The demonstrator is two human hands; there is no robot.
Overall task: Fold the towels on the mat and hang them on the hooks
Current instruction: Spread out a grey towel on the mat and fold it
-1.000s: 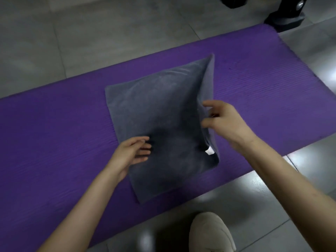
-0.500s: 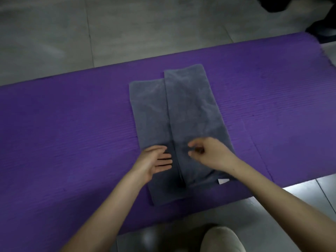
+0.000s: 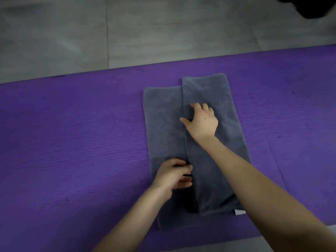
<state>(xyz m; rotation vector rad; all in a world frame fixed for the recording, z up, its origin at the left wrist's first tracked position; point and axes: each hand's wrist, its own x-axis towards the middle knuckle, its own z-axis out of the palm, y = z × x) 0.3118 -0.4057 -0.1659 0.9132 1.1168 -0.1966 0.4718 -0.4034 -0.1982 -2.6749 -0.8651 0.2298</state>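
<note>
A second ago our right hand (image 3: 201, 120) held up the right side of the grey terry towel (image 3: 163, 124). Now that side lies folded over the left half, and the hand has moved up the flap, fingers spread and pressing flat. Our left hand (image 3: 174, 176) sits at the flap's free edge near us, its fingers curled and seemingly pinching it. We judge the first fold done but uneven: the flap's far edge overshoots the layer below, and a white label (image 3: 239, 211) pokes out at the near right corner. The towel lies mid-way along the ribbed purple foam mat (image 3: 72, 133), near its front edge, with bare mat on both sides. No hooks are in view.
</note>
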